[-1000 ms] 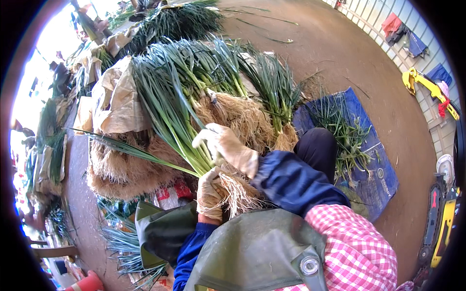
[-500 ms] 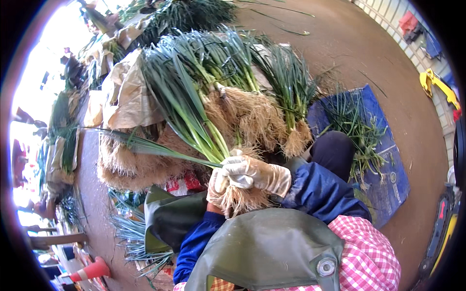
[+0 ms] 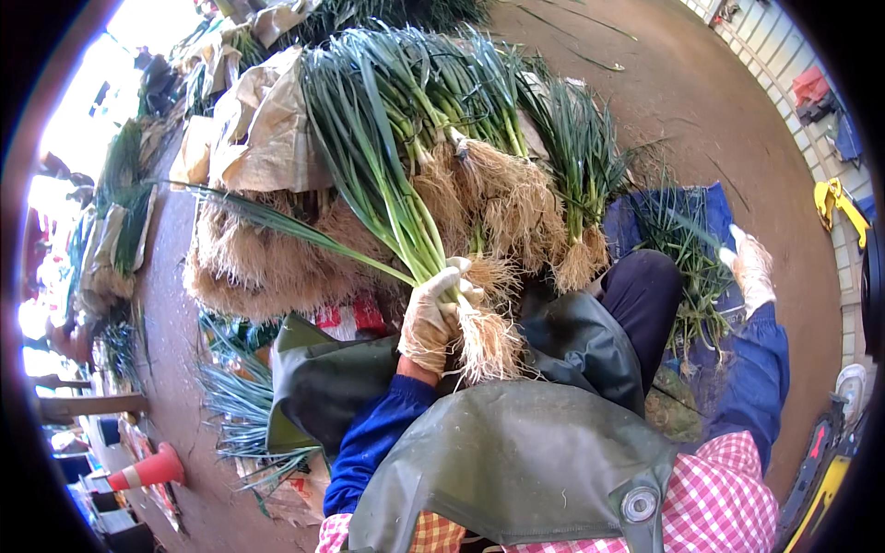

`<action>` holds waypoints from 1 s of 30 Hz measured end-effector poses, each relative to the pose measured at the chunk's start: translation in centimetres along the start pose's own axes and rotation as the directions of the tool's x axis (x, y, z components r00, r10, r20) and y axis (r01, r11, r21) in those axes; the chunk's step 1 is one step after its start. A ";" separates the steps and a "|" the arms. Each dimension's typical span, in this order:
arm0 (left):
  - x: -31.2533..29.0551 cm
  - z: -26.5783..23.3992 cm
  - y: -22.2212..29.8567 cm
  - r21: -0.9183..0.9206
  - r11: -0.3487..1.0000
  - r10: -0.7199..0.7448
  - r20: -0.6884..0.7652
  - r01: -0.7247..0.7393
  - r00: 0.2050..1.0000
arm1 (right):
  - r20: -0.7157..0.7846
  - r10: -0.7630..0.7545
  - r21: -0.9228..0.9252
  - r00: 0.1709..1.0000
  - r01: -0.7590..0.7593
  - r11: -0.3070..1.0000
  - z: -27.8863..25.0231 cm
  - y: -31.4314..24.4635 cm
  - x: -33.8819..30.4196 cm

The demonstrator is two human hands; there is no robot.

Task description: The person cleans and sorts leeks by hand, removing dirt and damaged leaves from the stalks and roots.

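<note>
My left hand (image 3: pixel 428 320), in a white glove, is closed around a bunch of leek-like green stalks (image 3: pixel 410 226) just above its pale roots (image 3: pixel 487 343). The leaves point up and away; one long leaf splays left. My right hand (image 3: pixel 751 269), also gloved, is stretched far to the right over the blue sheet (image 3: pixel 716 205). A thin, blurred leaf (image 3: pixel 693 228) reaches its fingertips, which look pinched. Below it lies a heap of loose green leaves (image 3: pixel 687 276). Beyond my left hand, tied bundles (image 3: pixel 516 198) rest with their roots toward me.
A tan sack (image 3: pixel 267 120) covers part of the pile, above a mass of roots (image 3: pixel 267 258). More greens (image 3: pixel 244 396) lie at my left. An orange cone (image 3: pixel 152 468) is at lower left; a yellow tool (image 3: pixel 839 210) is by the tiled wall at right.
My right hand has left the bunch and swung right, out over the leaf heap. My left hand still grips the stalks, whose roots now show more fully.
</note>
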State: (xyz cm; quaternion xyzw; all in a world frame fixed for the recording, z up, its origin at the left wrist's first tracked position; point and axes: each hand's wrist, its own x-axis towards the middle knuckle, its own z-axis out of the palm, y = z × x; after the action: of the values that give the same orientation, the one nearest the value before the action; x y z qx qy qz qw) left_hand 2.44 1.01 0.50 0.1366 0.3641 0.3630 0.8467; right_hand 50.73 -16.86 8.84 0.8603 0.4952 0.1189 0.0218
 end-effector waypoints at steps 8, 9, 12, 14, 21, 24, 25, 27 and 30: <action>0.0 -1.6 -0.1 0.063 0.998 0.024 -0.004 -0.024 1.000 | 0.092 -0.814 0.848 0.573 0.384 0.366 -4.1 -32.1 -3.6; 0.2 -2.6 -0.2 0.039 0.998 0.051 0.013 -0.051 0.999 | 0.203 -0.848 0.769 0.490 0.456 0.448 -4.9 -34.2 -4.5; -1.7 -0.7 0.4 0.066 0.995 0.082 -0.012 -0.081 0.997 | 0.139 -0.853 0.779 0.503 0.477 0.408 -2.7 -36.1 -5.9; -1.6 -2.5 0.2 -0.165 0.986 0.049 0.216 -0.013 0.975 | -0.182 -0.875 0.953 0.449 0.301 -0.043 2.5 -35.8 -5.5; -2.7 -1.8 -0.2 -0.078 0.994 0.090 0.088 -0.083 0.992 | 0.126 -0.821 0.970 0.557 -0.244 -0.017 3.6 -36.2 -6.8; -2.6 -2.0 -0.1 -0.147 0.989 0.074 0.261 -0.036 0.963 | 0.138 -0.855 0.933 0.500 -0.356 -0.057 4.2 -35.9 -6.7; -2.4 -1.9 -0.1 -0.123 0.991 0.088 0.241 -0.059 0.967 | -0.013 -0.872 0.968 0.490 -0.211 -0.133 4.3 -35.6 -6.4; -2.1 -1.7 -0.4 -0.073 0.992 0.116 0.204 -0.103 0.972 | 0.066 -0.823 0.901 0.564 -0.388 -0.195 6.2 -36.0 -6.7; -2.0 -2.9 -0.4 -0.018 0.995 0.103 0.100 -0.102 0.990 | 0.299 -0.832 0.886 0.467 -0.460 0.060 2.7 -36.8 -5.8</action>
State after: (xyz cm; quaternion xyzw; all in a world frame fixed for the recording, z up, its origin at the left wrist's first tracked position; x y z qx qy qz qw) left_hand -0.39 -0.82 -0.72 0.1676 0.3109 0.4010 0.8452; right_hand 17.39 -2.93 -0.60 0.4530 0.4843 -0.6869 -0.2976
